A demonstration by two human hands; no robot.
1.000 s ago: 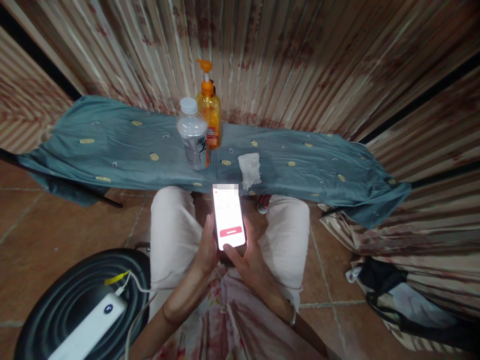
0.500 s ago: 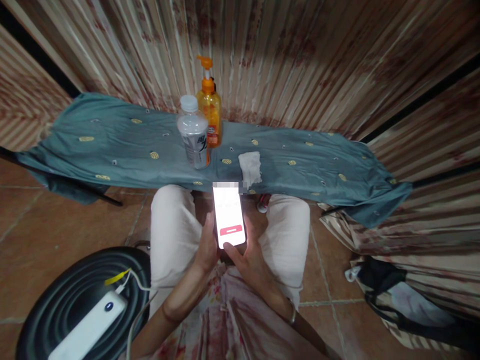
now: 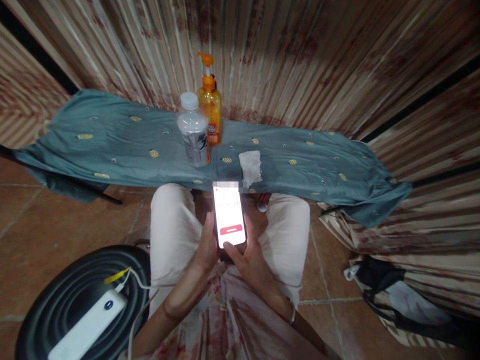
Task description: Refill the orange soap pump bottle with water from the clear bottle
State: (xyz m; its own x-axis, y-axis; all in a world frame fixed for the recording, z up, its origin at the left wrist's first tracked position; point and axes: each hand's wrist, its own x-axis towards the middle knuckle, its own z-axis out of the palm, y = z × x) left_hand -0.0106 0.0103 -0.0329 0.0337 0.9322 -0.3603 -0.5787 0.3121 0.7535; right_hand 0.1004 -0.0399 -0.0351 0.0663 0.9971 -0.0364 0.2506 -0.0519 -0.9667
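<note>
A lit smartphone (image 3: pixel 229 215) sits upright between my two hands, above my lap. Its bright screen shows a red button near the bottom. My left hand (image 3: pixel 207 243) grips the phone's left edge, thumb along the side. Around the right edge wraps my right hand (image 3: pixel 250 248), with its thumb on the lower part of the screen. The fingers behind the phone are mostly hidden. Just beyond the phone, a folded white tissue (image 3: pixel 250 167) lies on the cloth-covered bench (image 3: pixel 127 150).
On the bench stand a clear capped bottle (image 3: pixel 193 130) and an orange pump bottle (image 3: pixel 212 107) behind it. A white power bank (image 3: pixel 88 325) with a cable rests on a black ribbed stool (image 3: pixel 41 300) at left. A dark bag (image 3: pixel 397 295) lies at right by the curtain (image 3: pixel 281 60).
Both hands and the phone hold nearly the same position. The view has shifted very slightly; nothing else visibly differs.
</note>
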